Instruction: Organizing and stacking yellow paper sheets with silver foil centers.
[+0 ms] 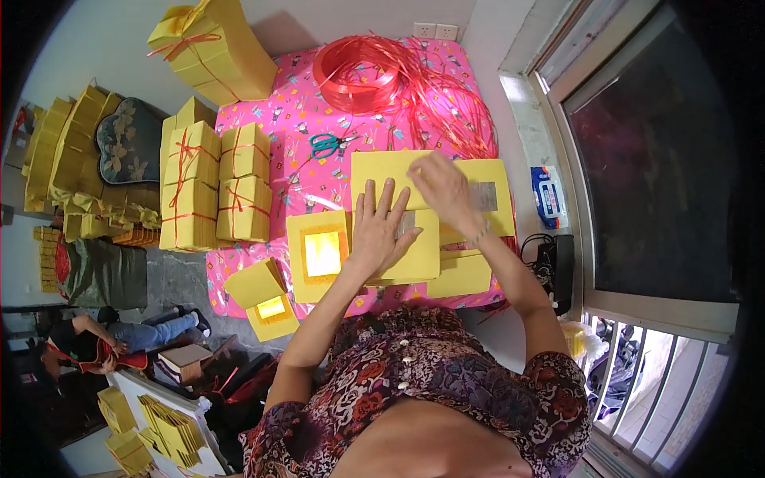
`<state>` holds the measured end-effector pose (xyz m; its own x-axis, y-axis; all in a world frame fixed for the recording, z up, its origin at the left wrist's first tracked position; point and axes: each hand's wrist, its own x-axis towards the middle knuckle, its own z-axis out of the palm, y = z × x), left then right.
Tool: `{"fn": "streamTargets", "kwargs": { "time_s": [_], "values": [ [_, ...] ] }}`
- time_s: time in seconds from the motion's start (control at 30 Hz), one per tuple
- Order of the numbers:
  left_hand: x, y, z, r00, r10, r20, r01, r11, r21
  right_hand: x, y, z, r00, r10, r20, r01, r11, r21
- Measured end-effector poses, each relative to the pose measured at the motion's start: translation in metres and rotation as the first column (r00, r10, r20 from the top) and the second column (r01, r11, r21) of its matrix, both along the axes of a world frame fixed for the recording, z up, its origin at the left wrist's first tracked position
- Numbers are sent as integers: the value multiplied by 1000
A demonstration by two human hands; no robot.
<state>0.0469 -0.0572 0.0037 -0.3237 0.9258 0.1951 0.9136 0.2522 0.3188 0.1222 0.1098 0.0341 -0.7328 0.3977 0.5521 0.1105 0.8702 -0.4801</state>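
My left hand (381,235) lies flat with its fingers spread on a stack of yellow paper sheets (416,253); a grey patch shows beside its fingertips. Close by on the right, my right hand (445,191) is closed, thumb and fingers drawn together over another yellow sheet (374,165). Whatever its fingers pinch is hidden. Under my right wrist lies a yellow sheet with a silver-grey rectangle (483,197). To the left of my left hand is a yellow sheet bearing a shiny gold square (323,253).
Green-handled scissors (325,145) and a coil of red plastic strapping (356,76) lie on the pink patterned tabletop (291,119). Tied yellow paper bundles (191,187) stand at the left. A window (653,159) is on the right. Another person (103,338) sits at lower left.
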Motion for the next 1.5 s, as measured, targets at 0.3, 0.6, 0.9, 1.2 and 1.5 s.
{"fn": "streamTargets", "kwargs": {
  "time_s": [0.3, 0.6, 0.9, 1.2, 1.5],
  "values": [
    [0, 3, -4, 999, -4, -49, 3, 1000, -22, 29, -20, -31, 983, 42, 181, -15, 989, -150],
    [-16, -9, 3, 993, -57, 100, 64, 996, -59, 32, -22, -36, 996, 39, 77, -16, 961, -277],
    [-27, -20, -4, 998, -17, 58, 21, 998, -58, 33, -16, -38, 995, 64, 77, -14, 855, -519],
    [-34, -18, -9, 987, -47, 153, 53, 998, -34, 38, -3, -57, 991, 134, -3, -110, 802, -587],
    [-39, -21, -15, 978, -49, 202, 46, 999, 23, 38, -5, -31, 971, 213, 113, -133, 864, -485]
  ]
}}
